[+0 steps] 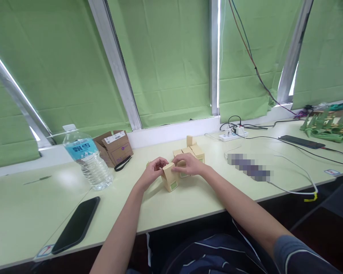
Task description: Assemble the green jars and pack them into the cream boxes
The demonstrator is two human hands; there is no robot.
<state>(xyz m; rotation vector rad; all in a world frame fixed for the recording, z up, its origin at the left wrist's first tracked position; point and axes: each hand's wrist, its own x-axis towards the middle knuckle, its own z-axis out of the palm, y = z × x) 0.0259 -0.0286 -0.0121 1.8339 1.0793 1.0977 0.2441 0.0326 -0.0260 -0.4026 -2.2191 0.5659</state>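
Observation:
A small tan cardboard box (170, 179) with a green label stands on the pale green table (188, 201) in front of me. My left hand (151, 173) grips its left side, fingers curled over the top. My right hand (188, 164) pinches the box's top flap from the right. Just behind the hands sits a cluster of several similar tan boxes (193, 150), one with its flap standing up.
A water bottle (87, 158) stands at the left, a black phone (77, 224) near the front edge. A brown carton (114, 146) lies by the window. A power strip (233, 134), cables, a dark phone (301, 141) and green plastic parts (322, 127) lie to the right.

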